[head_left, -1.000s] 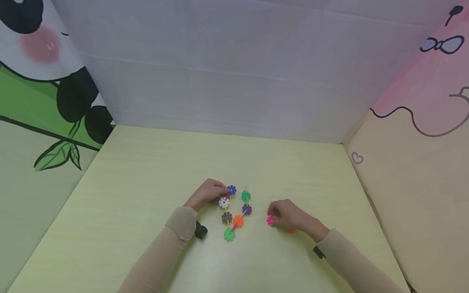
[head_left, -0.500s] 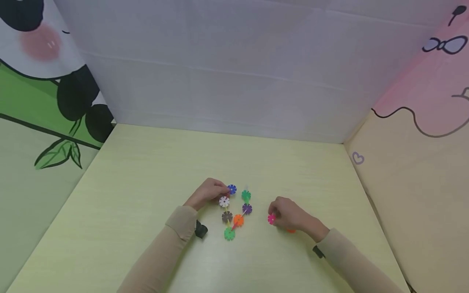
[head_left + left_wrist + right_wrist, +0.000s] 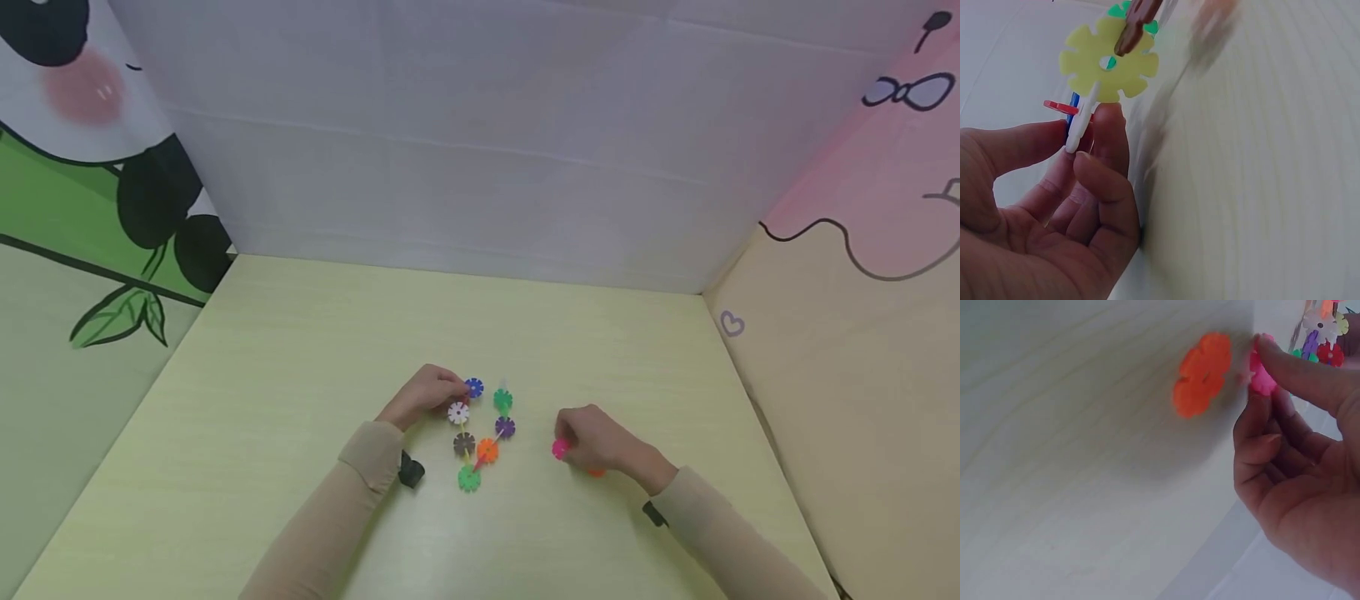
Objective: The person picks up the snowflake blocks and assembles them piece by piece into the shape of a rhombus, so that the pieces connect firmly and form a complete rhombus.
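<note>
A V-shaped chain of interlocking plastic snowflake discs (image 3: 464,444) stands over the table, in blue, white, brown, green, orange, purple and other colours. My left hand (image 3: 429,392) holds its upper left end. Up close in the left wrist view, thumb and fingers pinch around the white disc (image 3: 1080,125), beside a red disc (image 3: 1059,107) and below a yellow one (image 3: 1109,59). To the right of the chain, my right hand (image 3: 596,437) pinches a pink snowflake disc (image 3: 1262,372) between thumb and fingers. Just beneath that hand lies a loose orange disc (image 3: 1202,375), mostly covered in the head view.
The pale wooden table (image 3: 337,325) runs back to a white cloth wall (image 3: 465,167). Painted panels stand on both sides, a panda one (image 3: 82,192) at left and a pink and beige one (image 3: 862,275) at right.
My right hand has shifted slightly to the right with the pink disc, which now shows a little less past the fingers. The left hand and the chain stay almost still.
</note>
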A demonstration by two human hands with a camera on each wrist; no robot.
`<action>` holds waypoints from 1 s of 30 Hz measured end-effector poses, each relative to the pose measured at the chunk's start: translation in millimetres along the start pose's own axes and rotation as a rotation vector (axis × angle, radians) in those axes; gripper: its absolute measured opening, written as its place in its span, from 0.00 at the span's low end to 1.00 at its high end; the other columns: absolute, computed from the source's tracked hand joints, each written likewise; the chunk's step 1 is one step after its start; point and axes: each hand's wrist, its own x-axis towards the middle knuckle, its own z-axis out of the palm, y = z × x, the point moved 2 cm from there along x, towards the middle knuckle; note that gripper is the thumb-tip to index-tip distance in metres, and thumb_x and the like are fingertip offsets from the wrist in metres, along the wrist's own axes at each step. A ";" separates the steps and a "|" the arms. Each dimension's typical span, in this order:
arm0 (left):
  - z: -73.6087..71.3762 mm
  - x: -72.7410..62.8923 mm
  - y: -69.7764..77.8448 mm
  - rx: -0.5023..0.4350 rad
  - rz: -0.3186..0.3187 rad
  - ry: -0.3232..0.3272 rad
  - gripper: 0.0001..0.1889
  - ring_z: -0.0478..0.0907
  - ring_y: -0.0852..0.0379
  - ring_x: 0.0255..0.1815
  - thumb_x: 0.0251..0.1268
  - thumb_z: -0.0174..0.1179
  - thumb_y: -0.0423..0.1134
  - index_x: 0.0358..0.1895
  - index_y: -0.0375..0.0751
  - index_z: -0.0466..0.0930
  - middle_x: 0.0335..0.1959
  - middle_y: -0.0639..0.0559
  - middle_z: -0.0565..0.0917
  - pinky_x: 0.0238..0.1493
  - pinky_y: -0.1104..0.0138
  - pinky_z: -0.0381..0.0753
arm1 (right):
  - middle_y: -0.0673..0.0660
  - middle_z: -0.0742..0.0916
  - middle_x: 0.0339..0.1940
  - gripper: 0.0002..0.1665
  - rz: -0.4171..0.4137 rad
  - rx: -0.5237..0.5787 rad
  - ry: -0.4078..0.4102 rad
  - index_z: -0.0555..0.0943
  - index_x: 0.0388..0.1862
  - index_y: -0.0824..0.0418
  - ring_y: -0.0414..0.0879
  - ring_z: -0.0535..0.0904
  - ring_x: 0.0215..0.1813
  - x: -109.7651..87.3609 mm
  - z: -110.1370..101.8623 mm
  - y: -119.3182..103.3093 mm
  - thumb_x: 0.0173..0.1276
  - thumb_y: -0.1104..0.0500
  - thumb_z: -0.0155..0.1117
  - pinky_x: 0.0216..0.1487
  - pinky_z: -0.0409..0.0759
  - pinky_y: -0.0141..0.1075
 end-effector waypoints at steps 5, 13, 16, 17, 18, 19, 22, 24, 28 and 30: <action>-0.4 -2.1 -0.1 -0.014 -0.003 -0.001 0.07 0.69 0.59 0.22 0.63 0.62 0.39 0.33 0.38 0.86 0.25 0.50 0.80 0.25 0.68 0.68 | 0.46 0.82 0.27 0.06 -0.035 0.114 0.061 0.81 0.30 0.56 0.43 0.75 0.31 11.3 -15.4 8.8 0.59 0.64 0.71 0.34 0.75 0.37; -0.2 -2.9 0.6 -0.014 0.006 0.005 0.07 0.69 0.59 0.22 0.63 0.62 0.39 0.33 0.38 0.86 0.25 0.50 0.80 0.26 0.68 0.69 | 0.48 0.86 0.35 0.06 -0.170 0.213 0.142 0.86 0.37 0.58 0.41 0.82 0.36 58.3 -49.3 -2.9 0.61 0.65 0.69 0.39 0.79 0.35; 0.0 -4.2 1.5 -0.017 0.006 0.006 0.08 0.70 0.59 0.23 0.63 0.62 0.39 0.34 0.38 0.86 0.25 0.50 0.80 0.26 0.68 0.69 | 0.46 0.86 0.34 0.05 -0.189 0.207 0.149 0.86 0.37 0.57 0.39 0.82 0.37 79.0 -53.5 -12.4 0.62 0.64 0.69 0.40 0.79 0.34; 0.0 -4.4 1.6 -0.016 0.004 0.006 0.08 0.70 0.58 0.23 0.63 0.62 0.39 0.34 0.38 0.86 0.25 0.50 0.81 0.26 0.68 0.69 | 0.46 0.86 0.34 0.04 -0.200 0.199 0.148 0.86 0.36 0.57 0.39 0.82 0.37 85.8 -53.7 -16.0 0.62 0.64 0.69 0.40 0.79 0.34; 0.0 -4.9 2.1 -0.017 0.003 0.006 0.08 0.70 0.58 0.23 0.63 0.62 0.39 0.34 0.38 0.86 0.25 0.50 0.81 0.26 0.68 0.70 | 0.47 0.86 0.34 0.04 -0.214 0.186 0.146 0.86 0.36 0.57 0.39 0.81 0.37 92.1 -53.4 -19.4 0.62 0.63 0.68 0.40 0.79 0.34; 0.0 -5.3 2.5 -0.017 0.001 0.008 0.08 0.70 0.58 0.24 0.63 0.62 0.39 0.34 0.38 0.86 0.25 0.50 0.81 0.26 0.68 0.70 | 0.47 0.86 0.33 0.03 -0.225 0.172 0.143 0.86 0.36 0.57 0.38 0.81 0.37 98.2 -52.6 -22.8 0.63 0.62 0.68 0.40 0.79 0.34; 0.2 -5.3 3.3 -0.016 0.000 0.012 0.08 0.71 0.58 0.23 0.62 0.63 0.40 0.33 0.38 0.86 0.24 0.51 0.81 0.26 0.68 0.70 | 0.46 0.86 0.32 0.02 -0.267 0.133 0.123 0.86 0.35 0.57 0.38 0.81 0.36 113.9 -47.9 -31.9 0.64 0.62 0.67 0.39 0.78 0.34; 0.8 -4.8 3.5 -0.017 0.010 0.011 0.08 0.71 0.58 0.23 0.62 0.63 0.40 0.33 0.38 0.87 0.24 0.51 0.81 0.26 0.68 0.70 | 0.46 0.86 0.32 0.03 -0.284 0.103 0.105 0.86 0.34 0.57 0.39 0.80 0.35 121.9 -44.4 -37.1 0.65 0.62 0.66 0.39 0.77 0.33; 1.1 -3.6 2.7 -0.017 0.020 0.006 0.08 0.71 0.59 0.23 0.63 0.63 0.40 0.34 0.38 0.87 0.24 0.51 0.81 0.27 0.68 0.72 | 0.45 0.86 0.31 0.03 -0.302 0.061 0.053 0.86 0.33 0.57 0.40 0.78 0.34 131.5 -39.5 -45.7 0.64 0.63 0.67 0.40 0.76 0.33; 0.8 -3.4 1.9 -0.021 0.017 0.005 0.08 0.71 0.59 0.23 0.63 0.63 0.40 0.34 0.38 0.87 0.25 0.51 0.81 0.27 0.68 0.73 | 0.45 0.86 0.31 0.03 -0.310 0.046 0.032 0.86 0.33 0.57 0.41 0.77 0.34 133.7 -38.6 -49.3 0.64 0.63 0.67 0.40 0.76 0.34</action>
